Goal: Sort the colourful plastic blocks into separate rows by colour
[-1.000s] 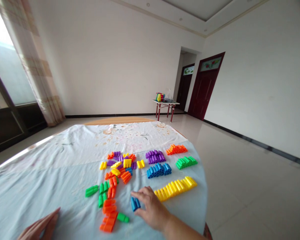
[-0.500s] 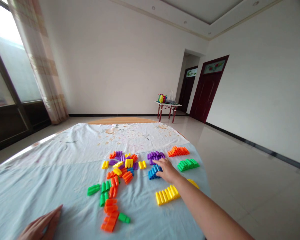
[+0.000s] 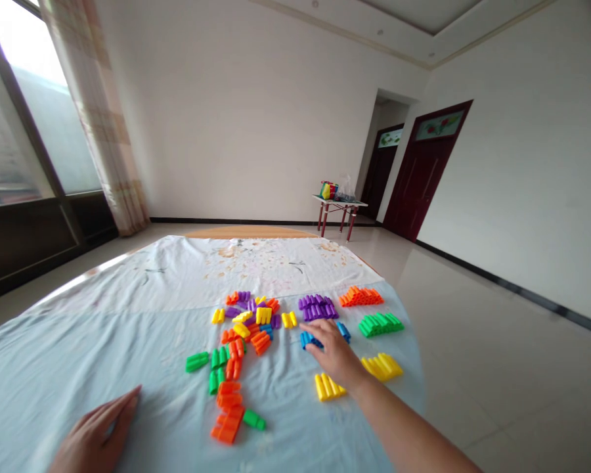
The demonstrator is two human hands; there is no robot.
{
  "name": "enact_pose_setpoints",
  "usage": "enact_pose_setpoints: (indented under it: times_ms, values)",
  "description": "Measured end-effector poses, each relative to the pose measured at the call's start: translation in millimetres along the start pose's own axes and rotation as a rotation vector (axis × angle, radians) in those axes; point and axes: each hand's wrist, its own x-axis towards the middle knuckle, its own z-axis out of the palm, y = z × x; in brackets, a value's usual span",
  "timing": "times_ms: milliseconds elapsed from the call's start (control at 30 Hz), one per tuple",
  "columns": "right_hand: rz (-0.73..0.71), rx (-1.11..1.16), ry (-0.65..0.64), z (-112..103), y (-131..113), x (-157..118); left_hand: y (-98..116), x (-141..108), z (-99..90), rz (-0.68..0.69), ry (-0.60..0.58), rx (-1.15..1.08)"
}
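Note:
My right hand (image 3: 332,348) hovers over or touches a row of blue plastic tube-like pieces (image 3: 309,339). Its fingers reach left, with the thumb apart, and nothing shows in its grasp; it hides the middle of the blue row. Just beyond lies a purple group (image 3: 318,307). Closer to me are yellow pieces (image 3: 329,387), partly covered by the wrist. My left hand (image 3: 98,427) rests on the cloth at lower left, its fingers stretched out together and holding nothing. A mixed, scattered pile of pieces (image 3: 249,322) lies between the hands.
Orange (image 3: 361,297) and green (image 3: 381,324) stacks sit near the right edge of the cloth-covered table (image 3: 157,335). Several orange and green pieces (image 3: 226,424) trail toward me. A small side table (image 3: 342,201) with bags stands by the far wall.
My view has shifted slightly, so the table appears further right and higher. My right hand has moved left and nearer me, off the purple group's edge, uncovering the blue row's right end.

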Motion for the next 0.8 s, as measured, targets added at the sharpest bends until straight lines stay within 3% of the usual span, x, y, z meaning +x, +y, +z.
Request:
enact_pose_setpoints:
  times_ms: [167, 333, 800]
  values:
    - [-0.063, 0.180, -0.041, 41.8, -34.5, -35.3, 23.9, -2.2, -22.7, -0.025, -0.097, -0.057]
    - [-0.044, 0.197, -0.067, 75.0, -39.8, -58.1, 33.9, -3.1, -28.3, -0.031, -0.093, -0.052]
    - [-0.076, 0.130, -0.062, 82.4, -37.8, -61.9, 31.0, -7.5, -28.2, -0.021, -0.127, -0.043]
